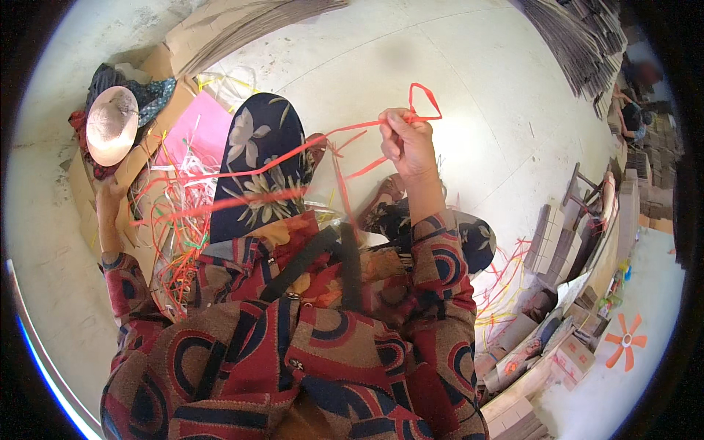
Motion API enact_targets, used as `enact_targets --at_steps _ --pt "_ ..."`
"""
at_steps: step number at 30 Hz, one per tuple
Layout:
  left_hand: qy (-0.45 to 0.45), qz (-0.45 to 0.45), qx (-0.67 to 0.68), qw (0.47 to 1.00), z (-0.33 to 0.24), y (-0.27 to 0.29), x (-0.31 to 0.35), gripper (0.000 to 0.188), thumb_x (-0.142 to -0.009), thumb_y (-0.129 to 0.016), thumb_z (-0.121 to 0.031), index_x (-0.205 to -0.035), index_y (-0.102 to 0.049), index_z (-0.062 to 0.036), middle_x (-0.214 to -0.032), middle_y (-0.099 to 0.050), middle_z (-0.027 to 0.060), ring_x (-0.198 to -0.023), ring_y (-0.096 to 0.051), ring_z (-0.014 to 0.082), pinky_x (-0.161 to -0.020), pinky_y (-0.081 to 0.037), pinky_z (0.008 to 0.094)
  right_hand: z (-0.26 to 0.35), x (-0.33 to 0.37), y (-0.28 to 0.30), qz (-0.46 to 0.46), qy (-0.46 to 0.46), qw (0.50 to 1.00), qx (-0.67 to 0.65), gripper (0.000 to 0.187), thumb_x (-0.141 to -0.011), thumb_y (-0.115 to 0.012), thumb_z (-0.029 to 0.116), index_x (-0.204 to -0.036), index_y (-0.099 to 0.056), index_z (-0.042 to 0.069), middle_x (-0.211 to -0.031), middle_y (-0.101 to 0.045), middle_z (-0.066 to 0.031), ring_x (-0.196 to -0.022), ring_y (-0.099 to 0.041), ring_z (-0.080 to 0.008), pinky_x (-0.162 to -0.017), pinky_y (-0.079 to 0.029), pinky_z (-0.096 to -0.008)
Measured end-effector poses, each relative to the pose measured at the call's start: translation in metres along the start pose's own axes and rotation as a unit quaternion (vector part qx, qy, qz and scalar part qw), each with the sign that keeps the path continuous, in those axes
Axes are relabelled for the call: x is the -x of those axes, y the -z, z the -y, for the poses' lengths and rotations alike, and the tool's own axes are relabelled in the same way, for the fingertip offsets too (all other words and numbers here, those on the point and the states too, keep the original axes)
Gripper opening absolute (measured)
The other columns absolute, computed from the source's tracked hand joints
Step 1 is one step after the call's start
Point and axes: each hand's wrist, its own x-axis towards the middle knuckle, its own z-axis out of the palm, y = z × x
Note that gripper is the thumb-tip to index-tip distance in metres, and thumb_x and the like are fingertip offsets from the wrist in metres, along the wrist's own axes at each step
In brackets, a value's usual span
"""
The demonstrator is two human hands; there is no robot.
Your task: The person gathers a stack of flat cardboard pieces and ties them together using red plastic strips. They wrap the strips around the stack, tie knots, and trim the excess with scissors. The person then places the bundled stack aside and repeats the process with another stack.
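My right hand [408,143] is raised in front of me, its fingers closed in a pinch on a red plastic strap [315,144]. A bent loop of the strap sticks out above my knuckles. From the hand, long red lengths run left across my flowered trouser leg [258,158], some blurred. Out at the far left, my left hand [110,194] reaches to the edge of a cardboard box [88,209]; its fingers do not show clearly. Beside that hand lies a tangle of red, white and green straps [180,257].
A straw hat [112,126] rests on dark clothing at the left, near a pink sheet [196,128]. Flattened cardboard stacks [568,44] stand at the back. On the right are a wooden stool [579,191], boxes [572,359] and an orange-bladed fan [625,341]. Another person [635,119] sits far right.
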Motion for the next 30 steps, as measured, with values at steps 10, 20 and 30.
enact_targets --at_steps 10,20,30 --pt "-0.248 0.131 0.492 0.824 -0.38 0.115 -0.019 0.046 -0.074 -0.067 -0.013 -0.118 -0.056 -0.0019 -0.104 -0.064 0.0103 -0.086 -0.059 0.013 -0.078 -0.048 0.0274 -0.008 0.014 -0.067 0.087 -0.047 0.994 0.046 0.02 -0.083 -0.056 0.005 -0.101 -0.057 -0.003 -0.068 -0.059 -0.008 -0.04 -0.044 -0.0066 -0.033 -0.029 -0.017" --pt "-0.113 0.113 0.723 0.673 -0.45 0.082 -0.042 0.017 -0.085 -0.058 -0.013 -0.079 -0.064 0.0013 -0.072 -0.063 0.0069 -0.067 -0.059 0.0106 -0.066 -0.05 0.0267 -0.016 -0.013 -0.062 0.128 -0.029 0.971 0.199 0.029 -0.084 -0.053 0.007 -0.111 -0.056 -0.003 -0.094 -0.064 -0.01 -0.085 -0.062 -0.0159 -0.066 -0.052 -0.0275" --pt "0.027 0.133 0.794 0.593 -0.435 0.03 -0.108 0.02 -0.089 -0.054 -0.016 -0.088 -0.057 0.0041 -0.059 -0.047 0.0 -0.051 -0.046 0.008 -0.062 -0.051 0.0271 -0.227 -0.046 0.178 -0.095 -0.025 0.736 0.67 0.017 -0.073 -0.057 0.021 -0.077 -0.068 0.009 -0.074 -0.063 -0.0176 -0.076 -0.06 -0.0374 -0.069 -0.048 -0.0437"
